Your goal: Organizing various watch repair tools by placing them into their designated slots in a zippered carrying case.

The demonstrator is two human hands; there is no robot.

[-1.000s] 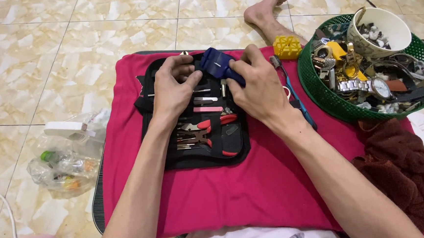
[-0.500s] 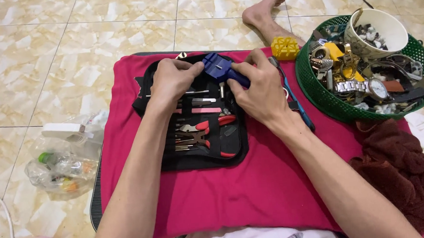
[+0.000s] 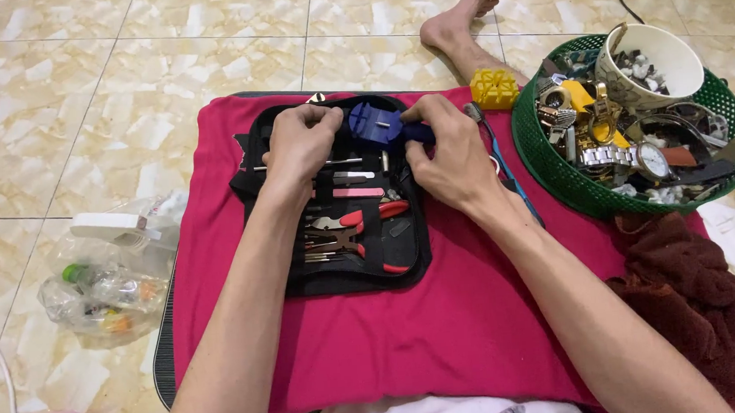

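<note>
A: Hands first. We log the left hand [image 3: 300, 142] and the right hand [image 3: 448, 155] meeting at the upper centre of the frame, both on a small blue tool [image 3: 377, 124].

B: Grip?

A: We see the right hand's fingers pinched around the tool's dark handle end, and the left hand's fingertips closed against its other side. We can't tell whether the tool is lifted or resting on the case.

B: Where does it sit?

A: Over the top edge of an open black tool case [image 3: 342, 208], which lies on a red cloth [image 3: 409, 331] at mid-frame. We note red-handled pliers [image 3: 360, 220] and thin metal tools strapped in the case below the hands.

B: Surroundings?

A: Yellow block [image 3: 494, 88] just right of the hands, near a bare foot [image 3: 462, 22]. Green basket [image 3: 552, 161] at upper right holds watches, straps and a white cup [image 3: 656, 65]. Clear plastic bag [image 3: 105, 291] lies on the tiled floor at the left; dark red towel [image 3: 697, 305] at lower right.
</note>
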